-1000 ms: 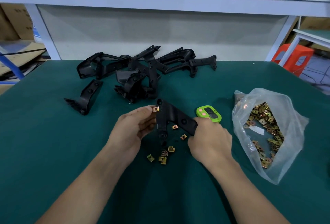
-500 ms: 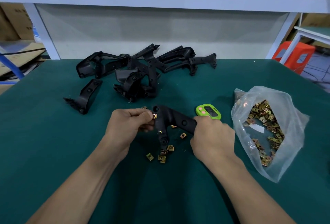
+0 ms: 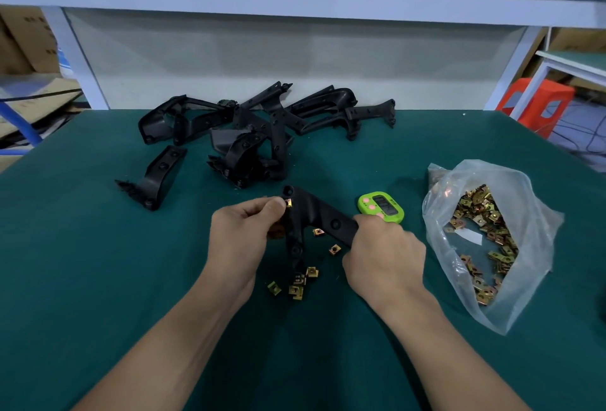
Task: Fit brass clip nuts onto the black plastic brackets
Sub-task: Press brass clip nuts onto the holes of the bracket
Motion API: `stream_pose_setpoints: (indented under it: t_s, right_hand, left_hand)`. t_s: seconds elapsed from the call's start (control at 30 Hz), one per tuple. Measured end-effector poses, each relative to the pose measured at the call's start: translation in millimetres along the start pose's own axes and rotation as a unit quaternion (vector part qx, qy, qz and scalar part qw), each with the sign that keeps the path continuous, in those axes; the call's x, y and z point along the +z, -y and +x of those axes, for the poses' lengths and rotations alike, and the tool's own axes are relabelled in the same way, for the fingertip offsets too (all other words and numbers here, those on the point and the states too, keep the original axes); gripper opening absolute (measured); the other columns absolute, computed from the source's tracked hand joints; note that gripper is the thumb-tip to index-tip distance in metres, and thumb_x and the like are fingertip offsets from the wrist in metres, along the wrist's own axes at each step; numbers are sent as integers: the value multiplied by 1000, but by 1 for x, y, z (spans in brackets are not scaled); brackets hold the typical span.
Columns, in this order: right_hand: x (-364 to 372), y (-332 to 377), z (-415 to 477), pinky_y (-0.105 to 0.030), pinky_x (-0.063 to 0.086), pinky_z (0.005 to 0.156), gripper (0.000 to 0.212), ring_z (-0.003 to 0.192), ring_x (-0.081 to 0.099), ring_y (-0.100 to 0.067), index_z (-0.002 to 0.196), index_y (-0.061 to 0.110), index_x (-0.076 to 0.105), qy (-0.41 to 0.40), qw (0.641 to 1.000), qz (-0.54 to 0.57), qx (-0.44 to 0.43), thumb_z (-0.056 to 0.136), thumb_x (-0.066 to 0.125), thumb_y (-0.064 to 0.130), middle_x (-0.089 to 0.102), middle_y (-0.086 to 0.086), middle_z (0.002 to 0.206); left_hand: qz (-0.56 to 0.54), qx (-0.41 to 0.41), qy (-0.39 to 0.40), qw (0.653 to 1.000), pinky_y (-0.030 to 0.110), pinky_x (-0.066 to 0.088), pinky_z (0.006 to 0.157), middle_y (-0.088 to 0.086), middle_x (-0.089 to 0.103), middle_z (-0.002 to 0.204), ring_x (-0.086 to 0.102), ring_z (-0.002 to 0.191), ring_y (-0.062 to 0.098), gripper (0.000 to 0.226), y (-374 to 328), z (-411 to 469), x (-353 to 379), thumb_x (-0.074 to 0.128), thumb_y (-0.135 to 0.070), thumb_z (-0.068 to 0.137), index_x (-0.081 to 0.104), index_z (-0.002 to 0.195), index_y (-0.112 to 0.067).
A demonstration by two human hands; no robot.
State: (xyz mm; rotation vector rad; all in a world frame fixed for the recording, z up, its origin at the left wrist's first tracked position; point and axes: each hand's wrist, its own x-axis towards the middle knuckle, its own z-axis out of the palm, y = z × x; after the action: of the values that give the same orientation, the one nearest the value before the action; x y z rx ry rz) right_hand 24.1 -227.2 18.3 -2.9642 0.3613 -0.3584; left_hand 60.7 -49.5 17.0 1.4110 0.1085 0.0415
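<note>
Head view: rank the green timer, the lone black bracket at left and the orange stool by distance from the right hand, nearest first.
From the right hand:
1. green timer, just beyond its fingertips.
2. lone black bracket, across the table on the left.
3. orange stool, off the table, far right.

Thumb and forefinger of the left grip (image 3: 242, 233) cover most of the clip nut (image 3: 289, 203). Only a brass corner shows at the top end of the held bracket (image 3: 321, 213), and whether it is fully seated cannot be told. The right grip (image 3: 383, 256) wraps the bracket's other end, hiding that end and its own fingertips. The bracket's lower leg covers some of the loose clip nuts (image 3: 300, 286). The green timer (image 3: 382, 205) is partly behind the right knuckles, its display too small to read. The heaped brackets (image 3: 249, 135) at the far edge of the desk (image 3: 98, 263) overlap too much to count. The bag (image 3: 492, 177) blurs its contents through cloudy plastic. Both forearms and the desk's near edge are cut off.
</note>
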Motion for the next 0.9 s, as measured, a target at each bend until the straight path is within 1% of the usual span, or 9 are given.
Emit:
stream_pose_setpoints:
  t_s: [0.13,0.2,0.27,0.4,0.5,0.6,0.7,0.83,0.9]
  right_hand:
    - [1,4,0,-31,33,59,19,65,45,-28,83,30,48,6,999,33,1,78,65,23,41,9,61]
    - [1,5,0,-31,33,59,20,66,46,-28,83,30,46,3,1000,29,-3,79,64,23,53,7,67]
    - [0,4,-1,-30,32,58,20,66,47,-28,84,30,45,-7,1000,14,-8,80,64,23,63,5,75]
    - [-2,5,-2,-30,27,54,21,63,45,-28,82,29,44,-28,999,-3,-27,79,64,22,65,5,76]
    - [-3,6,-4,-30,24,52,22,60,40,-26,82,29,44,-25,999,0,-42,80,66,26,58,7,69]
    - [-1,7,-5,-30,22,52,21,58,39,-25,81,28,44,-11,999,13,-46,81,65,26,39,8,58]
    - [0,6,-5,-30,22,51,22,58,39,-25,80,28,43,-6,998,22,-51,81,65,27,34,9,58]
    - [0,3,-4,-28,16,48,22,57,38,-27,79,28,42,-19,998,26,-55,78,64,24,33,9,57]
    - [2,2,-3,-30,22,50,21,59,40,-28,78,27,43,-17,997,42,-54,77,64,22,35,9,57]
  left_hand:
    - [127,56,-27,990,23,57,68,-10,77,74,74,73,6,4,4,-10,8,78,-42,85,79,82,-40]
    - [213,99,-56,970,16,50,53,-14,69,60,66,58,0,16,3,-15,7,74,-53,82,75,74,-39]
    - [266,136,-73,952,17,40,43,-12,57,47,53,44,2,31,1,-18,7,69,-58,80,67,62,-33]
    - [336,158,-103,923,27,46,51,-17,60,49,58,49,5,32,-4,-22,9,63,-64,75,65,63,-34]
    - [356,159,-105,915,32,53,54,-18,60,49,59,48,6,28,-6,-20,5,61,-62,74,68,64,-36]
    - [367,179,-95,908,26,42,51,-20,54,44,54,47,5,18,-9,-19,2,60,-58,74,65,63,-44]
    - [362,178,-97,910,27,44,52,-19,55,45,54,49,7,25,-6,-18,1,63,-55,77,63,59,-37]
    - [314,160,-87,932,39,53,51,-8,57,47,54,46,14,35,-3,-19,6,66,-52,80,62,63,-21]
    - [285,171,-73,940,37,51,50,-3,56,49,55,48,17,35,-3,-17,5,66,-48,80,63,62,-18]
